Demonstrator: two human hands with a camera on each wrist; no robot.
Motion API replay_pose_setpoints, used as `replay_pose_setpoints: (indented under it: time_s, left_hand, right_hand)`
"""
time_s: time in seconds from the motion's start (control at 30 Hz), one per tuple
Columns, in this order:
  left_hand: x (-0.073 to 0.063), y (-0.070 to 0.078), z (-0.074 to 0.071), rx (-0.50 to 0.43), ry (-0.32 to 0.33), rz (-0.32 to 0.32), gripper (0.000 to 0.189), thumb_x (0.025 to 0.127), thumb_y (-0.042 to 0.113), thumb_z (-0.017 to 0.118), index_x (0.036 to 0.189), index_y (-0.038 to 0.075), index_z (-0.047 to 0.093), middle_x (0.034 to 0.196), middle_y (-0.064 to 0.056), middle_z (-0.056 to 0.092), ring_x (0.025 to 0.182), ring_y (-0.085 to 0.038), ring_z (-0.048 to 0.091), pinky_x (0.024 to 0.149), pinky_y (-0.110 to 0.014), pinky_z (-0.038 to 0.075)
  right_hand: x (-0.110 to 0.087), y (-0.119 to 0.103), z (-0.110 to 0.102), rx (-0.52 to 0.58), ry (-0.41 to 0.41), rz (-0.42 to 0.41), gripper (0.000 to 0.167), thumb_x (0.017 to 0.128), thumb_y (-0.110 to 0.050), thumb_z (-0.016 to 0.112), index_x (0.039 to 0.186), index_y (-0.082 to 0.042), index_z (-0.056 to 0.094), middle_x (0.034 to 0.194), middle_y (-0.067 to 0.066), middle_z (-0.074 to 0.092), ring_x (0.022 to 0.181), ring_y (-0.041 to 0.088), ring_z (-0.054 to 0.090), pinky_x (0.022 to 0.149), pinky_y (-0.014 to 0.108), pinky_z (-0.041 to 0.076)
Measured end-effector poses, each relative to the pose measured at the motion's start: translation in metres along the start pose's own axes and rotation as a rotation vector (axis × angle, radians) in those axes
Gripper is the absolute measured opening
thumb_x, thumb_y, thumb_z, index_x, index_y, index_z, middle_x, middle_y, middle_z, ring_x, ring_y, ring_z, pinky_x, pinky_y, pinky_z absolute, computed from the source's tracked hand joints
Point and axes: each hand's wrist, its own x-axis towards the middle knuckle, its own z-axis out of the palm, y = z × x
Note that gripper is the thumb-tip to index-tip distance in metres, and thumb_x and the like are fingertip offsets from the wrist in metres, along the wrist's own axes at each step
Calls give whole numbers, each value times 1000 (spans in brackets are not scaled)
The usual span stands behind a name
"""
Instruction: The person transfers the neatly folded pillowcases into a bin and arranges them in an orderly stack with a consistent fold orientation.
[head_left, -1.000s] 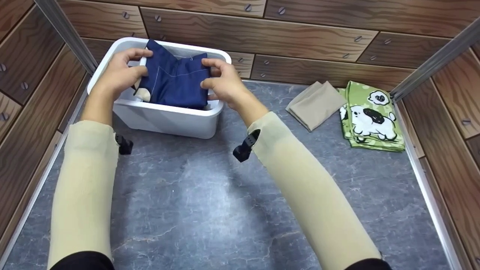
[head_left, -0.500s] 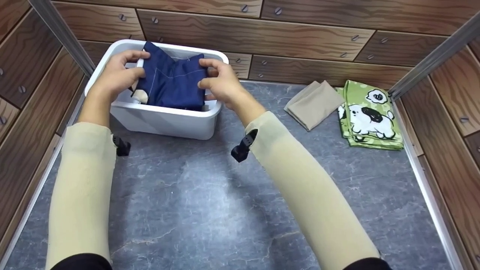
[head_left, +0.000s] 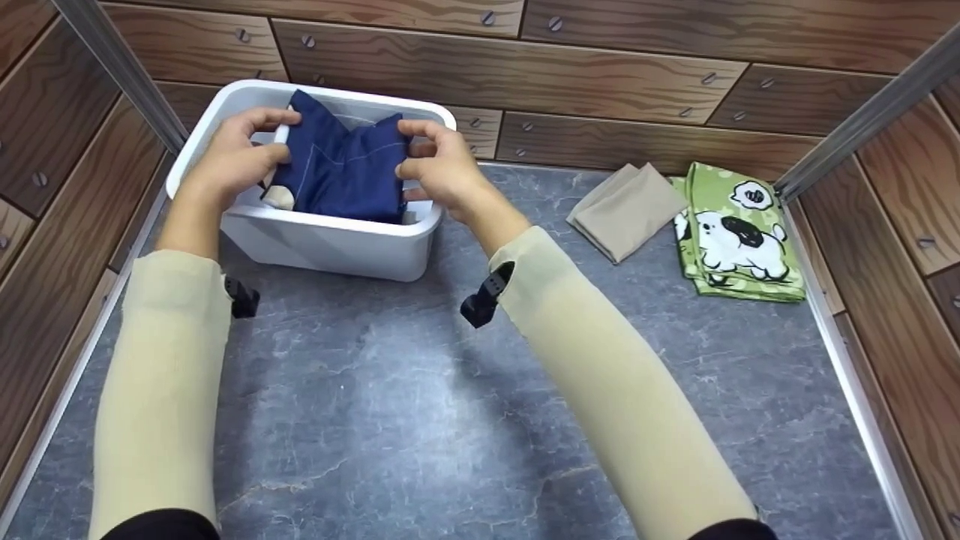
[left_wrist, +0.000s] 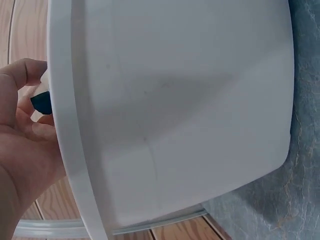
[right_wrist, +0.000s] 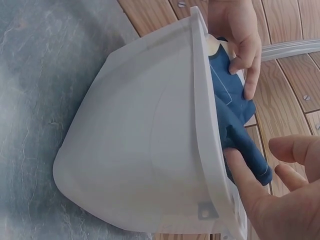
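Observation:
A folded navy cloth (head_left: 341, 172) with a pale stitched line stands inside the white bin (head_left: 322, 238), dipping in the middle. My left hand (head_left: 229, 161) holds its left edge between thumb and fingers, and a white strip shows between them. In the left wrist view the bin rim (left_wrist: 75, 130) hides part of that grip. At the cloth's right edge is my right hand (head_left: 442, 165). In the right wrist view its fingers (right_wrist: 242, 175) are spread. One touches the cloth while another stands apart from it. Something round and cream-coloured (head_left: 279, 197) lies below my left thumb.
A folded beige cloth (head_left: 628, 214) and a folded green cloth with a dog print (head_left: 739, 232) lie on the grey marbled floor (head_left: 405, 390) to the right. Wood-patterned walls (head_left: 480, 67) close off the back and sides, with the bin near the back left corner.
The navy cloth has sunk slightly deeper into the bin, its top left corner dropping below the back rim. Both hands have moved down a little with it. The camera view has shifted slightly.

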Motion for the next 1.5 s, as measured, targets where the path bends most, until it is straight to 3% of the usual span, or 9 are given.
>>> replay_pose_setpoints:
  time_s: [0.23, 0.4, 0.57, 0.67, 0.8, 1.0, 1.2, 1.27, 1.5]
  left_hand:
    - [-1, 7, 2, 9, -20, -8, 54, 88, 3, 54, 141, 10, 56, 140, -10, 50, 97, -13, 54, 75, -18, 45]
    - [-1, 9, -1, 45, -50, -38, 53, 91, 7, 55, 144, 10, 53, 146, -13, 47, 120, -21, 50, 86, -21, 42]
    - [-3, 7, -5, 154, -108, -113, 53, 97, 21, 57, 148, 10, 46, 152, -20, 42, 136, -34, 42, 102, -40, 41]
    - [-5, 5, -8, 179, -110, -140, 54, 98, 25, 57, 149, 10, 44, 154, -21, 40, 136, -37, 40, 103, -46, 40]
    - [-7, 5, -9, 162, -84, -135, 52, 99, 24, 56, 148, 10, 45, 153, -20, 41, 131, -34, 44, 93, -38, 44]
    - [-12, 8, -7, 161, -54, -115, 50, 98, 24, 56, 146, 10, 48, 151, -18, 44, 126, -33, 49, 93, -38, 46]
    - [-21, 15, 5, 141, -11, -7, 47, 95, 16, 59, 141, 7, 53, 144, -19, 51, 126, -39, 55, 106, -45, 43]
    - [-26, 18, 14, 128, 20, 49, 44, 94, 13, 60, 138, 6, 56, 140, -19, 54, 122, -39, 58, 105, -45, 45]
    - [-46, 25, 62, 177, 206, 387, 34, 88, 8, 66, 122, 2, 66, 121, -17, 65, 106, -32, 61, 94, -42, 47]
  right_hand:
    - [-1, -1, -1, 20, 11, -11, 59, 88, 14, 56, 142, -10, 52, 133, 19, 54, 105, 30, 64, 77, 44, 61]
    - [-3, -3, -4, 5, 27, -3, 59, 88, 13, 57, 142, -11, 52, 137, 18, 49, 108, 30, 62, 77, 41, 61]
    - [-5, -5, -10, -11, 34, 4, 58, 89, 10, 59, 142, -13, 53, 138, 16, 46, 115, 29, 59, 81, 40, 61]
    - [-6, -6, -14, -10, 37, -4, 58, 89, 9, 59, 142, -13, 52, 137, 15, 46, 116, 29, 58, 82, 39, 60]
    - [-8, -7, -20, 4, 46, -12, 58, 89, 9, 58, 142, -13, 52, 137, 15, 46, 114, 30, 59, 82, 40, 60]
    - [-13, -5, -29, 21, 56, -29, 59, 87, 10, 57, 141, -13, 53, 136, 14, 47, 108, 29, 61, 84, 44, 60]
    - [-21, 2, -48, 50, 81, -56, 59, 86, 11, 58, 140, -12, 54, 138, 18, 48, 114, 32, 60, 83, 45, 60]
    - [-26, 7, -56, 59, 89, -57, 58, 87, 10, 60, 141, -12, 54, 138, 19, 49, 117, 33, 59, 83, 46, 60]
    - [-43, 36, -98, -6, 138, -38, 57, 89, 4, 63, 142, -15, 53, 138, 14, 52, 118, 31, 59, 89, 46, 57]
